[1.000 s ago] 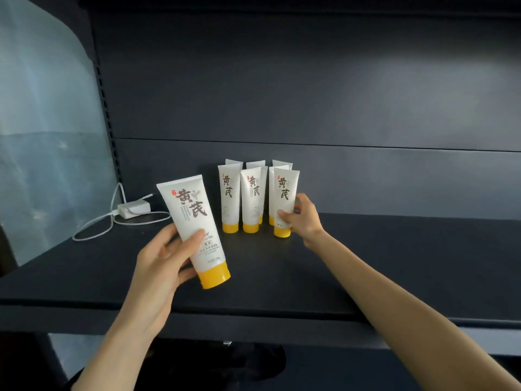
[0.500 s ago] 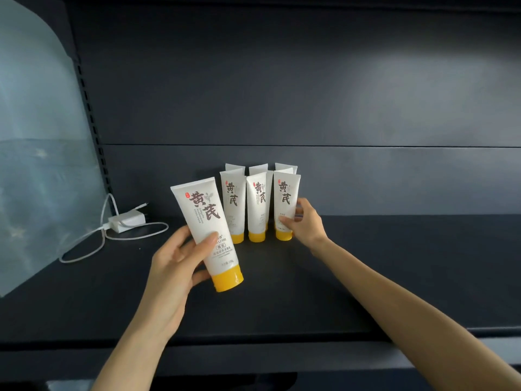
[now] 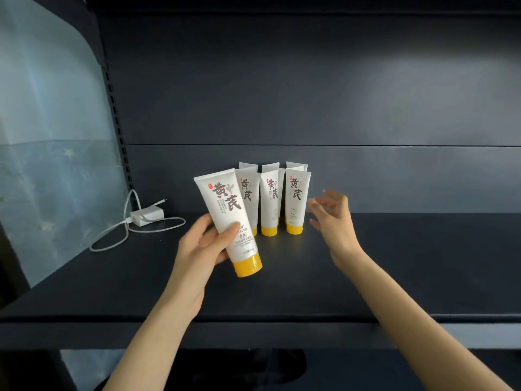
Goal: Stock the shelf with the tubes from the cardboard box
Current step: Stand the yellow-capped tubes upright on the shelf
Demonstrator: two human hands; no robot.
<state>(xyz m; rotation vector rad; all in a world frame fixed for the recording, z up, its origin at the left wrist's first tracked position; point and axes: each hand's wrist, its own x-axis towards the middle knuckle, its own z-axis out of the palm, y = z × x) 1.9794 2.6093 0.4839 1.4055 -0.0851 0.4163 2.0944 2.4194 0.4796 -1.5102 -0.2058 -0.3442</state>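
Left hand (image 3: 203,244) grips a tilted tube (image 3: 225,218) over the shelf (image 3: 394,263), right hand (image 3: 332,218) spread empty beside the standing tubes (image 3: 269,204); it is best set cap-down, label forward, in line

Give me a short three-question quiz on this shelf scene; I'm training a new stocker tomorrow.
1. True or false: the right hand grips the front-right tube.
2. Which hand holds the tilted tube? A) left hand B) right C) both
3. Fill in: the white charger lies on the shelf to the ___ of the standing tubes.
Key: 1 false, its fingers are spread and grip nothing; 2 A; 3 left.
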